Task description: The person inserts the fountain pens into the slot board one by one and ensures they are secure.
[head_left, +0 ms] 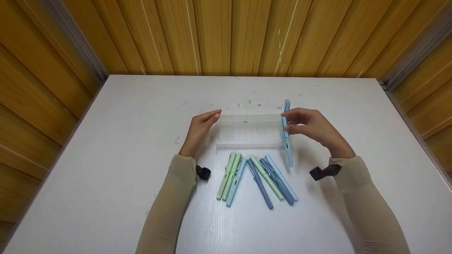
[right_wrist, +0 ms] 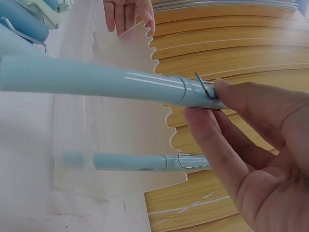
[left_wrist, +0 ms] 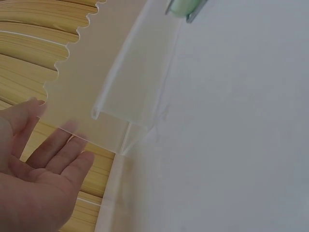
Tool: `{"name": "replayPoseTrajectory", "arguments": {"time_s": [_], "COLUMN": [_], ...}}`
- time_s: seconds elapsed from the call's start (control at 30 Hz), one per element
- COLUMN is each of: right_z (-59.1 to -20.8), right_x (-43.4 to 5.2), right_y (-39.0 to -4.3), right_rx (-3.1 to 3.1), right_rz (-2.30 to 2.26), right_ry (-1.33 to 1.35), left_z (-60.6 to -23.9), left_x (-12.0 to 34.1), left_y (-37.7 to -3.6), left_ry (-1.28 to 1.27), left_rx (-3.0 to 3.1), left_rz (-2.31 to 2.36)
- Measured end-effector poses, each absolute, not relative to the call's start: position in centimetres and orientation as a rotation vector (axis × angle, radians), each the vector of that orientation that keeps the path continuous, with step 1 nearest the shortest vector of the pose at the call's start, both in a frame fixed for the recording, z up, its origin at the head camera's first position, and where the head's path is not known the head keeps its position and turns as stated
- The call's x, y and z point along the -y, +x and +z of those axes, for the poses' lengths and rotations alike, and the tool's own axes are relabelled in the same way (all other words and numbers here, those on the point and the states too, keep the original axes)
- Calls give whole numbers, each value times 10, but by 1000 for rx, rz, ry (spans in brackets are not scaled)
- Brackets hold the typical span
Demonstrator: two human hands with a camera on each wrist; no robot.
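A light blue pen (head_left: 286, 135) is pinched near its clip by the right hand (head_left: 310, 127), long axis running toward and away from the person, against the right end of the clear holder (head_left: 247, 132). The left hand (head_left: 201, 127), fingers straight and apart, is laid on the holder's left end. Loose pens (head_left: 257, 178) lie on the worktop (head_left: 106, 158) below both.

You are working under even, bright overhead light; the white table (head_left: 106, 158) is showing only soft, faint shadows beneath your forearms. Thin glare streaks are running down the wooden wall panels (head_left: 282, 38), whose lines are bowing outward toward the head view's edges. In the right wrist view, the light blue pen (right_wrist: 96, 79) is catching a narrow highlight and softening near the lens.
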State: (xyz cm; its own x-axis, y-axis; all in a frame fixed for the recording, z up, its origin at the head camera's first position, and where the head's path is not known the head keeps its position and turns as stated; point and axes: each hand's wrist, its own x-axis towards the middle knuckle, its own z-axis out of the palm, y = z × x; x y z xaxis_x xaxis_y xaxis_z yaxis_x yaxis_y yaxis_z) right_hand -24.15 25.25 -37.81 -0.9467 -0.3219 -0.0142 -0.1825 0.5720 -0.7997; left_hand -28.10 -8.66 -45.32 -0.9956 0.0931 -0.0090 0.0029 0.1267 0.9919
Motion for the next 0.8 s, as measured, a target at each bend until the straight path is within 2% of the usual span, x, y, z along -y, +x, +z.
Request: {"name": "replayPoseTrajectory", "arguments": {"time_s": [0.43,0.8], "right_z": [-374,-370], "right_x": [-249,-242], "right_y": [-251,-258], "right_rx": [-2649,-2690], "right_rz": [-1669,-1725], "right_ry": [-356,-258], "left_z": [-448,-450], "left_x": [83,83], "left_y": [-279,-280], "left_ry": [-1,-23], "left_rx": [-2360,-2353], "left_rz": [2031,2030]}}
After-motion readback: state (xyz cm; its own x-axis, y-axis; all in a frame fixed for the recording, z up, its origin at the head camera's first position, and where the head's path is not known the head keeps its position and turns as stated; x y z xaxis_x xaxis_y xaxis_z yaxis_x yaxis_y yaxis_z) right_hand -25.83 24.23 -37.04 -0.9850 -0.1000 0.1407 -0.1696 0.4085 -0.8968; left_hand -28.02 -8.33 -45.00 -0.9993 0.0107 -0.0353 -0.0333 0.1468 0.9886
